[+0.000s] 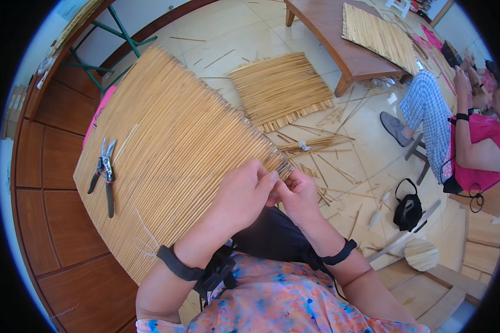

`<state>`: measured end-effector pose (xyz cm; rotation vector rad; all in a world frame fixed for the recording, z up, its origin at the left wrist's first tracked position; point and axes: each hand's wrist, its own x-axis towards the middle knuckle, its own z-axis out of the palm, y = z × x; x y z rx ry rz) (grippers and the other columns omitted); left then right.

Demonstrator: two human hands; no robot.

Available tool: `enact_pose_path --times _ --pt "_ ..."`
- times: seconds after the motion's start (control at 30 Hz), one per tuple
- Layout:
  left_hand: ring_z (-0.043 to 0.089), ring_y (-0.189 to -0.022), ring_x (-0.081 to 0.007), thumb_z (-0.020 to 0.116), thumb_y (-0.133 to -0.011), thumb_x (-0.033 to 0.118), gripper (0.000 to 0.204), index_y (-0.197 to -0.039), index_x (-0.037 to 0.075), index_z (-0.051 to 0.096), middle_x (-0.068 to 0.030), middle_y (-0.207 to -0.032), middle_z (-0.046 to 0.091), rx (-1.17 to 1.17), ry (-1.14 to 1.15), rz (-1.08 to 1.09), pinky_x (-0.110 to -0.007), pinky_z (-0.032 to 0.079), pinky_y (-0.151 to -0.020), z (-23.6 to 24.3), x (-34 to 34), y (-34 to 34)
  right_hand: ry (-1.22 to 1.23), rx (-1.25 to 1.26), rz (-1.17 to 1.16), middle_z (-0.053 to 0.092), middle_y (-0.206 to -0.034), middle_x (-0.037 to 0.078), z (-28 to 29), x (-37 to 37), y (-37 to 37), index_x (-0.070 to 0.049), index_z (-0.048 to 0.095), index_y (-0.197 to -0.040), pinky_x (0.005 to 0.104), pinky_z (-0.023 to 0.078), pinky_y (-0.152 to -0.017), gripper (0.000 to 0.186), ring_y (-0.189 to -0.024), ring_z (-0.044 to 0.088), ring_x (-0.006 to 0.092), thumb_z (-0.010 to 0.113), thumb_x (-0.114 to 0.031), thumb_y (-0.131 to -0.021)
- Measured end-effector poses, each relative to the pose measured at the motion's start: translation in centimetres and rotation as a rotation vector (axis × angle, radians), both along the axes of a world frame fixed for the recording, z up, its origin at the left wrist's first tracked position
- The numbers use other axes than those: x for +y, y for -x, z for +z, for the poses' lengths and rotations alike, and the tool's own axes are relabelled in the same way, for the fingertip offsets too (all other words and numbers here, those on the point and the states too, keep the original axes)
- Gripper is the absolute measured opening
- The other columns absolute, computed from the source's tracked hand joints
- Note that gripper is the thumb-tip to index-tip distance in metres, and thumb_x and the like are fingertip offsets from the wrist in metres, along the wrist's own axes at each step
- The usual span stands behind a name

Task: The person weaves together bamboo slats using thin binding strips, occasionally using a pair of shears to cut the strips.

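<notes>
A large mat of straw-coloured stalks (161, 139), laid side by side, spreads in front of me and to my left. At its right edge, my left hand (244, 188) is closed, thumb and fingers pressed together. My right hand (301, 194) pinches right beside it, its fingertips meeting the left hand's. A small dark thin piece shows at the mat's edge by the fingertips; what the fingers hold is mostly hidden. Pruning shears (109, 172) with dark handles lie on the mat's left part, blades apart. Loose white thread (145, 238) curls near my left forearm.
A smaller stalk mat (283, 91) and a tied stalk bundle (311, 145) lie on the tiled floor among loose stalks. Another mat (379, 39) rests on a low wooden table (322, 28). At right sits a person (472, 139), near a black bag (408, 208).
</notes>
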<state>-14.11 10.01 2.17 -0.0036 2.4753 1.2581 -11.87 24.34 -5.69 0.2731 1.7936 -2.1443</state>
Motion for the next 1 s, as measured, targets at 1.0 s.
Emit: enact_pose_path --times 1.0 --pt "0.045 -0.057 -0.0035 0.059 -0.098 0.021 0.020 -0.090 0.004 0.054 0.0030 -0.066 0.051 -0.095 -0.257 0.085 -0.020 0.037 -0.049 1.6 -1.8 1.3 0.056 0.041 -0.041 0.067 -0.079 0.006 1.4 -0.3 -0.1 0.003 0.062 -0.104 0.0232 0.051 -0.052 0.014 -0.058 0.065 0.0121 0.057 -0.007 -0.095"
